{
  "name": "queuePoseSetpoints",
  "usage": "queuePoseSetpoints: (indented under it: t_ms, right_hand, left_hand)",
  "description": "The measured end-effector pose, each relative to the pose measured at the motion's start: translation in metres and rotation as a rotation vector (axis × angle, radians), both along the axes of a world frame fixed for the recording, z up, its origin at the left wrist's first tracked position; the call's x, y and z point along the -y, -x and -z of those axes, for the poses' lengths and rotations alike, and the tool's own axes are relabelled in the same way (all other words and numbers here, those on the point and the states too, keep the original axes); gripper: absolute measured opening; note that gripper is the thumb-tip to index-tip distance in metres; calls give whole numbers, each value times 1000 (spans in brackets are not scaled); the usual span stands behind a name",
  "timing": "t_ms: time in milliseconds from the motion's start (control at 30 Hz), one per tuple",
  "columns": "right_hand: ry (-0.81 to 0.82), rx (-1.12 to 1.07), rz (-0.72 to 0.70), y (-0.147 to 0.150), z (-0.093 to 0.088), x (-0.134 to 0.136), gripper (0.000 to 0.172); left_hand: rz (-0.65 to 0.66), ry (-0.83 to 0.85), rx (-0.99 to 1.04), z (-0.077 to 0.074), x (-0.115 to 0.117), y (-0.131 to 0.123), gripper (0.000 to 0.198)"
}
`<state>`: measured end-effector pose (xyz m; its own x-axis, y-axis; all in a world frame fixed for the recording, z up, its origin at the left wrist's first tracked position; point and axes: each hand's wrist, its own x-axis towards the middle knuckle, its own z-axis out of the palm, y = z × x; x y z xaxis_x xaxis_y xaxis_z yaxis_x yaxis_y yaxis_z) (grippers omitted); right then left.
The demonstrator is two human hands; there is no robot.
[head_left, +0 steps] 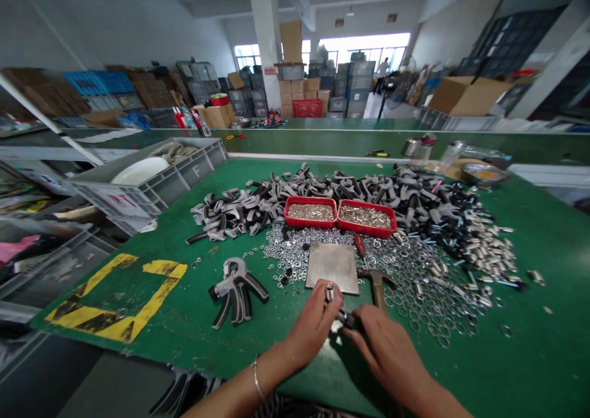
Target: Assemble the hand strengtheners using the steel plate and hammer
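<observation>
The part (330,292) is shiny, rounded metal at its far end and black near the right fingers; it sits between the hands, low over the desk (184,347). The left hand (316,313) is closed on it, thumb and fingers pinching the metal end, while the right hand (380,338) curls its fingers around the black end, finer contact hidden. Just beyond the left hand lies a flat, dull steel plate (332,264), square-cornered; beyond the right hand, a hammer (378,289) with a dark claw head. Farther ahead stand two glossy red trays, the left tray (311,224) and right tray (369,230), both heaped with small metal pieces. Thin, bright rings (410,301) spread ahead and right of the right hand. Left of the left hand rest grey-and-black grips (237,292), curved and smooth. Scuffed green surface runs between these and the near edge, and stretches right of the right hand.
</observation>
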<state>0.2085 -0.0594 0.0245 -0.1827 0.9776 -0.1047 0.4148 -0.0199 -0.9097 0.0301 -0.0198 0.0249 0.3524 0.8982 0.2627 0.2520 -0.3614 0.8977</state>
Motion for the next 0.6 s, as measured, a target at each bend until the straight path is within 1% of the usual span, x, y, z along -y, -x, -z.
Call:
queuePoseSetpoints:
  t_ms: [33,67,100,133,167,200,267,300,333,367,433,467,500,533,600]
  right_hand:
    - [68,-29,-21,0,0,1,53]
    - [186,-75,-72,-1,-1,1,59]
    - [304,-117,-125,-1,-2,2,66]
    - [378,-139,-170,-2,-3,2,71]
    - [377,-130,-186,-4,-4,2,71]
    - [310,-98,-169,-6,-5,1,66]
    - [60,-12,-63,-9,-5,-2,50]
    - [-13,-12,-26,-9,-4,-3,45]
    - [-1,-66,-13,-9,-2,-4,45]
    - [86,-166,-36,-9,1,-5,49]
    - [326,-377,-127,-9,8,-4,56]
    - [384,-418,-150,-9,10,-4,57]
    - [367,-398,-140,-11,11,-3,56]
    - [293,-334,-109,-12,12,-3,51]
    - [138,-206,-32,-14,11,-2,43]
  left_hand:
    - [-2,-23,4,1,0,-2,18]
    - [31,-71,-10,2,1,-3,17]
    - [85,-132,-35,2,1,-4,15]
    - [139,-184,-63,2,1,-5,14]
    - [170,-206,-83,2,1,-7,13]
    - [163,-195,-87,2,1,-9,13]
    - [49,-118,-46,3,0,-13,15]
    - [-10,-89,-23,4,0,-15,16]
    - [-39,-93,-8,5,0,-16,16]
    - [-23,-136,-2,6,-1,-17,16]
    - [98,-266,-17,9,-1,-17,12]
    - [150,-303,-30,9,-1,-17,11]
    - [166,-301,-38,10,0,-17,11]
    - [144,-267,-42,9,1,-18,13]
    - [58,-164,-59,8,1,-21,17]
